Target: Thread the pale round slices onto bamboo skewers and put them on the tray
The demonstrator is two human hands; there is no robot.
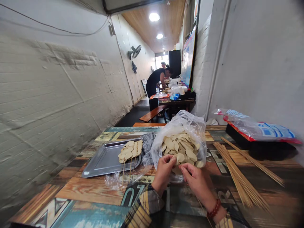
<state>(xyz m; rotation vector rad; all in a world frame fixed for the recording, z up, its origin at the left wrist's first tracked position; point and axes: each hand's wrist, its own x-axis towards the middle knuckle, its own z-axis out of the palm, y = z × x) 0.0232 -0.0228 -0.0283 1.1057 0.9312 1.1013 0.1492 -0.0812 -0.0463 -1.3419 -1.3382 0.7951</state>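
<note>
Just in front of the clear plastic bag [159, 148], my left hand [163, 172] pinches a thin, pale oval slice [180, 157]. My right hand [196, 182], with a red beaded bracelet at the wrist, grips a thin bamboo skewer [201, 206] whose upper end meets the slice. Whether the tip has gone through it, I cannot tell. Many similar slices [181, 144] fill the open bag behind my hands. On the grey metal tray [102, 158] to the left lie skewered slices [130, 150], their sticks pointing over the near edge.
Loose bamboo skewers [235, 177] lie in a bundle at the right. Behind them, a black container [268, 148] carries plastic packaging [261, 126]. Crumpled clear plastic [148, 145] sits between tray and bag. Farther back, a person [155, 82] bends over another table.
</note>
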